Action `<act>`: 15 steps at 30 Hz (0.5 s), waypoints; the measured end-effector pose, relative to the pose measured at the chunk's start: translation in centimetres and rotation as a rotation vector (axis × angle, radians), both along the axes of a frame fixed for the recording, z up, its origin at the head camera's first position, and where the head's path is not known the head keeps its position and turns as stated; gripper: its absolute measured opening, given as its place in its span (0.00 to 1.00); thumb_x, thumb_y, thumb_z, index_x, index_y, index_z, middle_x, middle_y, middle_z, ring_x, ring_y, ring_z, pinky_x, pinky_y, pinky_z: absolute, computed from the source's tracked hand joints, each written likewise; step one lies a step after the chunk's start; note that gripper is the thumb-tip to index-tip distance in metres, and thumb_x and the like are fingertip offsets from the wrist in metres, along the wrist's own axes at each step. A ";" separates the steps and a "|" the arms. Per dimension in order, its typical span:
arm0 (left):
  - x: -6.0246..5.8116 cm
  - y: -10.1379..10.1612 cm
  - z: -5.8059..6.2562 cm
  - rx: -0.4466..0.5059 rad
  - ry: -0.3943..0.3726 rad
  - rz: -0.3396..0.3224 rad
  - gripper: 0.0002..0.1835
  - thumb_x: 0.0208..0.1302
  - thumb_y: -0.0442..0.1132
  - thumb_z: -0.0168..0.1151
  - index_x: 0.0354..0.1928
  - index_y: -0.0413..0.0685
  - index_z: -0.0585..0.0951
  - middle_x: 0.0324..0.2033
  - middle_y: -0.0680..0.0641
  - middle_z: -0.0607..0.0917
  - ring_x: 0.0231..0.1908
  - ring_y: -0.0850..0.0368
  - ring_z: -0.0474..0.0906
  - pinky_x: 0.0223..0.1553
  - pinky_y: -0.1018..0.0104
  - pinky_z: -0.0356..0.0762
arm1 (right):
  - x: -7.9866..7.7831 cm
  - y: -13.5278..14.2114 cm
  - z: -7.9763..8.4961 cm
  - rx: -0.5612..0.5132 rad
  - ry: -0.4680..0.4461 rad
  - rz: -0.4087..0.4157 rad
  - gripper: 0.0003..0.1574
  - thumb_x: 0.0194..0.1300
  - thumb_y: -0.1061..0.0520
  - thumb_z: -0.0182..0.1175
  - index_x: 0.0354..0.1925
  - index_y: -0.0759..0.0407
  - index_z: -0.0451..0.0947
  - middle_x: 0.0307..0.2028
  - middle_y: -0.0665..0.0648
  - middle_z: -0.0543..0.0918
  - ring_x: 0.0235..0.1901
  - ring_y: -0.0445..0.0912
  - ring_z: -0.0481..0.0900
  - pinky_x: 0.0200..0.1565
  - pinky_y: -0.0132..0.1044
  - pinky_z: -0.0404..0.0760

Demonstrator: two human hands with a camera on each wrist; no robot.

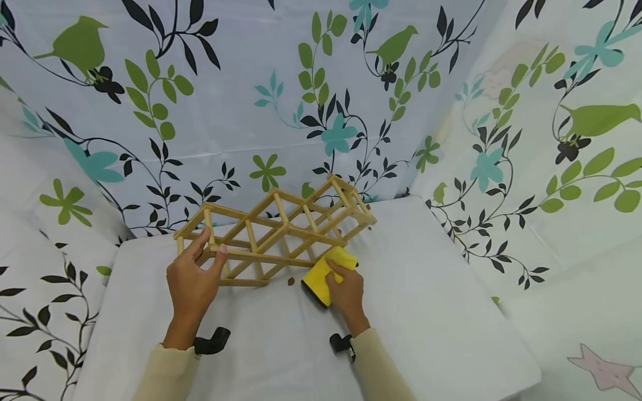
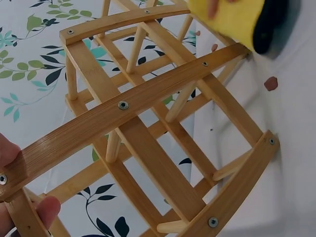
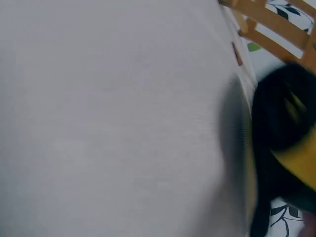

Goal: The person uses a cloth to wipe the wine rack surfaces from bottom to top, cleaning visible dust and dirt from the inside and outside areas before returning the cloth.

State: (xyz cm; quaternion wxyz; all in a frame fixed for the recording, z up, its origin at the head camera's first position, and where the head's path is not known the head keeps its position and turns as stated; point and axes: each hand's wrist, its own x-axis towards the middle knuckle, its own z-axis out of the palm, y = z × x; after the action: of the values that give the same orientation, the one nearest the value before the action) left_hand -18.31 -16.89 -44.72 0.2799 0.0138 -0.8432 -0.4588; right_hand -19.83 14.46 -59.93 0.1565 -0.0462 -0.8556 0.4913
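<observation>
A bamboo lattice rack [image 1: 286,227] of crossed slats and round dowels stands on the white table, angled across its back half. At its near left end, my left hand [image 1: 193,284] grips a slat between thumb and fingers. In the left wrist view, fingertips [image 2: 48,211] show around the corner of the rack [image 2: 163,88], whose slats are joined by metal rivets. My right hand [image 1: 348,289] holds a folded yellow cloth [image 1: 317,278] with a black edge against the rack's lower front slat. Blurred in the right wrist view, the cloth [image 3: 301,160] hides most of that hand.
The white table [image 1: 426,312] extends to the right and toward me. Small brown bits [image 1: 291,281] lie on it near the rack. Curtains [image 1: 225,111] printed with leaves and birds hang behind and at both sides. Each wrist carries a black camera mount [image 1: 213,341].
</observation>
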 end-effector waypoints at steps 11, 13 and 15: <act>-0.7 -0.5 -0.3 0.035 0.004 -0.041 0.29 0.65 0.35 0.77 0.68 0.44 0.82 0.65 0.48 0.85 0.62 0.44 0.84 0.58 0.89 0.70 | 1.4 1.7 1.7 0.017 0.000 0.155 0.22 0.65 0.63 0.66 0.52 0.43 0.92 0.38 0.54 0.93 0.19 0.32 0.72 0.23 0.25 0.76; -0.6 -0.8 -0.1 0.042 0.001 -0.039 0.30 0.64 0.37 0.78 0.67 0.47 0.83 0.64 0.49 0.86 0.62 0.50 0.85 0.56 0.89 0.73 | 2.1 2.0 3.6 -0.078 0.131 0.158 0.21 0.64 0.67 0.66 0.50 0.48 0.93 0.43 0.56 0.93 0.28 0.38 0.83 0.32 0.30 0.85; -0.5 -1.1 0.2 0.055 0.009 -0.027 0.30 0.62 0.38 0.80 0.66 0.49 0.84 0.62 0.49 0.87 0.60 0.59 0.86 0.54 0.89 0.74 | 2.4 2.1 5.8 -0.168 0.273 0.138 0.22 0.65 0.69 0.65 0.52 0.52 0.93 0.49 0.59 0.92 0.37 0.47 0.89 0.38 0.36 0.90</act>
State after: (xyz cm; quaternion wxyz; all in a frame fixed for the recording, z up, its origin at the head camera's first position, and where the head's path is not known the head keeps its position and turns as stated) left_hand -18.83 -17.95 -44.54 0.2769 0.0081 -0.8291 -0.4856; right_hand -17.45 16.53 -54.14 0.2329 0.0668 -0.7835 0.5721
